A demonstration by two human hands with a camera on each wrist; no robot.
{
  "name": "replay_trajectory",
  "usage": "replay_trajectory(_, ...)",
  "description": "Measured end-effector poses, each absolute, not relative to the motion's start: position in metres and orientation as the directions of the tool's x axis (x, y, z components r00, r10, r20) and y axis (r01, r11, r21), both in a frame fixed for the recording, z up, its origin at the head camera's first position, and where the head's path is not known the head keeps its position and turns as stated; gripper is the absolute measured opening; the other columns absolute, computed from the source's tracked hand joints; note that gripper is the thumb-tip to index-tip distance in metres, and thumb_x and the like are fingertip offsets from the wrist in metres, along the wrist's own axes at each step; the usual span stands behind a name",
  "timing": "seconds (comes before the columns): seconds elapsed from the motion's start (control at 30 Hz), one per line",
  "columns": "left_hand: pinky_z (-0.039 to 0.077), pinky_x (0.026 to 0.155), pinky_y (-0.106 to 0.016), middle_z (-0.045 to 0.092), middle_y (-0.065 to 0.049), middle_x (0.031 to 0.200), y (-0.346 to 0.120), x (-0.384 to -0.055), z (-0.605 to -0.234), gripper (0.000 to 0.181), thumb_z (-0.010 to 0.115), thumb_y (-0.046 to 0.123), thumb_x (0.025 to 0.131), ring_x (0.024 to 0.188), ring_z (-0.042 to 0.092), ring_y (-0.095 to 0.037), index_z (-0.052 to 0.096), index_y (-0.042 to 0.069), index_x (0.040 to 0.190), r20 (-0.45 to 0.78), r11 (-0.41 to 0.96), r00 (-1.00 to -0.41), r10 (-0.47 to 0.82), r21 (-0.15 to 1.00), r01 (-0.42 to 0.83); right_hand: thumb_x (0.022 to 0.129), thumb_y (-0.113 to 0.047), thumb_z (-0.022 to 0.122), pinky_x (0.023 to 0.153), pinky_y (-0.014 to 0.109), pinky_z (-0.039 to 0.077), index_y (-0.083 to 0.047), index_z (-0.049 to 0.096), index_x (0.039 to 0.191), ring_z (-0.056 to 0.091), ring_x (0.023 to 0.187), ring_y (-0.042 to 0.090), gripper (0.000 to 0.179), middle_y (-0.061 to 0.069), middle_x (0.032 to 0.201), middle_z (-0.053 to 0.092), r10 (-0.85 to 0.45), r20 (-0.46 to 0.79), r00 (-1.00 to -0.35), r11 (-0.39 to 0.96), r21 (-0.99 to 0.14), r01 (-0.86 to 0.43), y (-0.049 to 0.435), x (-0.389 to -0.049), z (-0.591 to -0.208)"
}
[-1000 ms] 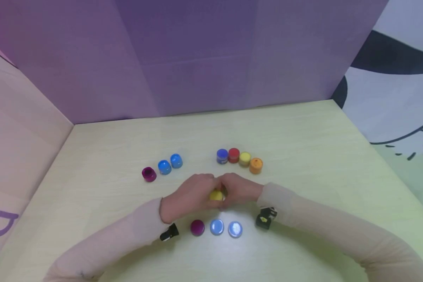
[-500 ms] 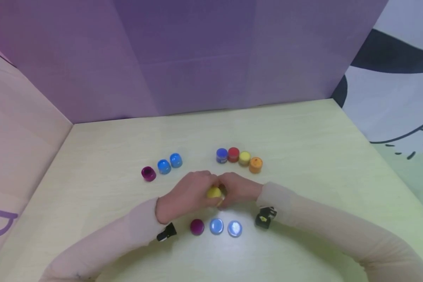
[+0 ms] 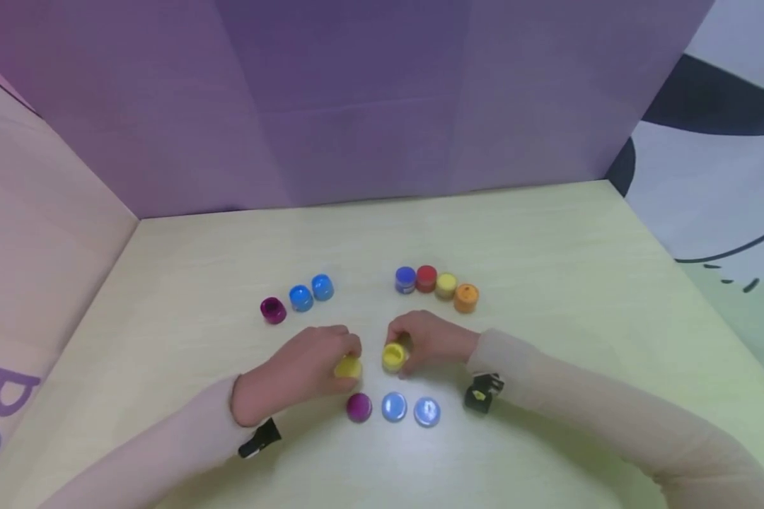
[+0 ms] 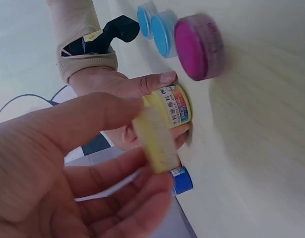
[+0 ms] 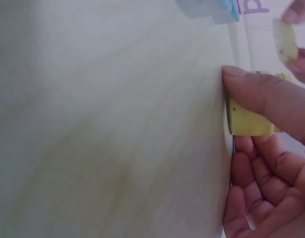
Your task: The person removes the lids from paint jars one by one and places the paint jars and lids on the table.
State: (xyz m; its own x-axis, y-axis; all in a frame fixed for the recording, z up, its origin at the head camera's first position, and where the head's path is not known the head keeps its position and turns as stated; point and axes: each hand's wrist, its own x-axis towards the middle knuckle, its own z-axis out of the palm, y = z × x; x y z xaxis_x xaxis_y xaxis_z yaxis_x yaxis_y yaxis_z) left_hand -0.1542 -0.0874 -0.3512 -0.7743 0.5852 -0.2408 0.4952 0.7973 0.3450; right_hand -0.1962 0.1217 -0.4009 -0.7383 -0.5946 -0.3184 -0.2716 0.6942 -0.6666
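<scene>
Pinched between the thumb and fingers of my left hand is a yellow lid, tilted on edge in the left wrist view. My right hand grips a small yellow paint jar standing at the table's middle. Its mouth is uncovered, and a printed label shows in the left wrist view. The lid is apart from the jar, to its left in the head view. Just nearer than the hands lie a magenta lid and two light blue lids.
Back left stand an uncovered magenta jar and two uncovered blue jars. Back right, a row holds a dark blue jar, a red jar, a yellow jar and an orange jar. A purple panel borders the table behind.
My hands were together around the yellow jar. The left hand has moved left and lifted the yellow lid off, while the right hand stays on the jar.
</scene>
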Motion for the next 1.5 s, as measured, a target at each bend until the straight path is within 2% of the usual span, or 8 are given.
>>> replay_trajectory(0.27,0.044,0.065,-0.027,0.052,0.006,0.074,-0.100,-0.143,-0.356,0.022,0.079,0.018,0.074,0.066,0.047,-0.012,0.067,0.011,0.091,-0.362,0.836,-0.756,0.545,0.296,0.461,0.069,-0.011,0.081,0.086,0.030,0.044,-0.021,0.061,0.086,0.052,0.087,0.011,0.028,-0.011,0.089,0.060,-0.606,-0.306,-0.734,0.685,-0.670,-0.286,0.123,-0.197,-0.400)
replay_trajectory(0.5,0.044,0.067,-0.027,0.051,0.007,0.074,-0.103,-0.133,-0.361,0.022,0.079,0.016,0.073,0.068,0.047,-0.012,0.066,0.012,0.091,-0.416,0.840,-0.731,0.541,0.311,0.445,0.068,-0.012,0.081,0.084,0.030,0.044,-0.020,0.061,0.086,0.052,0.085,0.011,0.028,-0.010,0.088,0.060,-0.613,-0.301,-0.731,0.682,-0.669,-0.297,0.122,-0.197,-0.401)
replay_trajectory(0.8,0.043,0.066,-0.026,0.049,0.007,0.075,-0.107,-0.130,-0.366,0.027,0.080,0.020,0.072,0.067,0.045,-0.010,0.065,0.011,0.093,-0.367,0.804,-0.718,0.592,0.328,0.495,0.069,-0.010,0.081,0.087,0.032,0.044,-0.022,0.060,0.087,0.053,0.088,0.011,0.030,-0.011,0.089,0.060,-0.599,-0.310,-0.738,0.680,-0.683,-0.265,0.122,-0.196,-0.401)
replay_trajectory(0.97,0.045,0.067,-0.025,0.055,0.008,0.079,-0.109,-0.133,-0.364,0.034,0.081,0.026,0.072,0.068,0.047,-0.008,0.067,0.012,0.099,-0.334,0.789,-0.719,0.610,0.343,0.510,0.070,-0.010,0.080,0.088,0.032,0.044,-0.022,0.060,0.089,0.054,0.090,0.010,0.030,-0.011,0.091,0.061,-0.602,-0.310,-0.736,0.675,-0.690,-0.262,0.122,-0.196,-0.402)
replay_trajectory(1.1,0.049,0.073,-0.027,0.063,0.004,0.090,-0.108,-0.136,-0.360,0.035,0.079,0.027,0.076,0.075,0.054,-0.007,0.068,0.012,0.105,-0.292,0.782,-0.736,0.611,0.366,0.504,0.069,-0.011,0.081,0.091,0.033,0.044,-0.022,0.061,0.092,0.054,0.093,0.011,0.032,-0.011,0.095,0.061,-0.609,-0.310,-0.730,0.673,-0.689,-0.269,0.122,-0.196,-0.403)
replay_trajectory(1.3,0.050,0.077,-0.027,0.065,0.000,0.100,-0.097,-0.145,-0.353,0.038,0.077,0.027,0.079,0.084,0.058,-0.010,0.066,0.011,0.112,-0.259,0.781,-0.753,0.605,0.377,0.498,0.070,-0.018,0.082,0.096,0.033,0.042,-0.027,0.061,0.099,0.054,0.101,0.009,0.038,-0.015,0.101,0.061,-0.611,-0.335,-0.717,0.680,-0.686,-0.259,0.126,-0.198,-0.406)
replay_trajectory(1.5,0.050,0.085,-0.029,0.066,0.001,0.109,-0.079,-0.157,-0.350,0.039,0.075,0.027,0.081,0.096,0.059,-0.012,0.065,0.015,0.117,-0.239,0.747,-0.720,0.652,0.367,0.554,0.072,-0.023,0.082,0.098,0.037,0.042,-0.023,0.060,0.108,0.055,0.106,0.012,0.042,-0.011,0.107,0.062,-0.632,-0.304,-0.713,0.645,-0.716,-0.266,0.143,-0.197,-0.400)
